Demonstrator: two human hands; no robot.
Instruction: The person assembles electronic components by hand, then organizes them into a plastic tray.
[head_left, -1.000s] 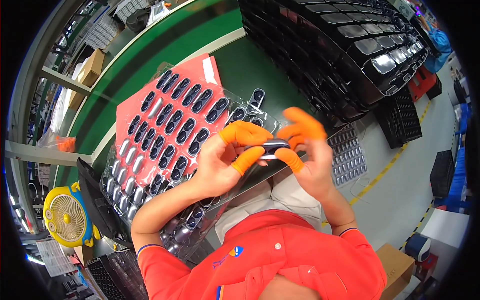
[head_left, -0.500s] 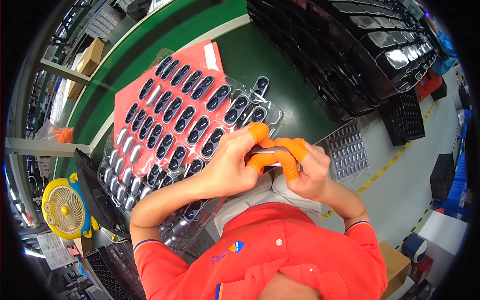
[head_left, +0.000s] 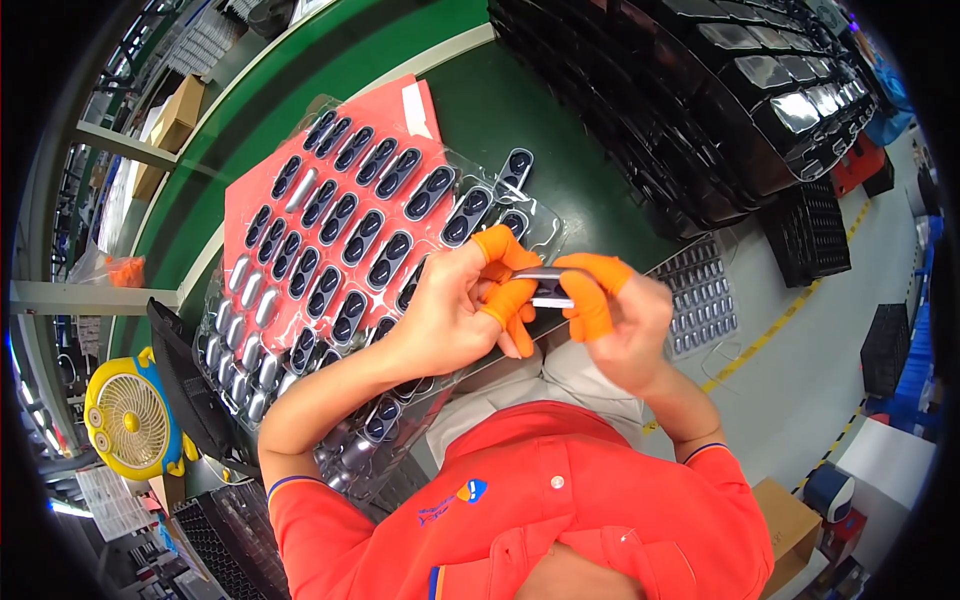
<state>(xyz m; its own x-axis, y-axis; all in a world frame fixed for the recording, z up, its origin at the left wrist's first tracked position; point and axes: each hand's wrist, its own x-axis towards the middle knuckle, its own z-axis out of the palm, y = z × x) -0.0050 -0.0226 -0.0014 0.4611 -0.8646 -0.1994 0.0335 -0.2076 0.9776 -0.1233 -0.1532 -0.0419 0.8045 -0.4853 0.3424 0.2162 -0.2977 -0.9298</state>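
While both hands pinch one small dark oval part, many remain in trays.
Left hand and right hand, orange-capped fingers closed on it; clear tray at ten o'clock mostly full.

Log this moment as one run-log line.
left hand: holds small dark oblong part | right hand: pinches same part | orange finger cots on | clear blister tray of parts behind hands

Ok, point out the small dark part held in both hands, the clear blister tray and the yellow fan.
small dark part (head_left: 548,287), head view, its middle between the fingertips.
clear blister tray (head_left: 545,230), head view, bare plastic rim.
yellow fan (head_left: 128,420), head view, front grille.
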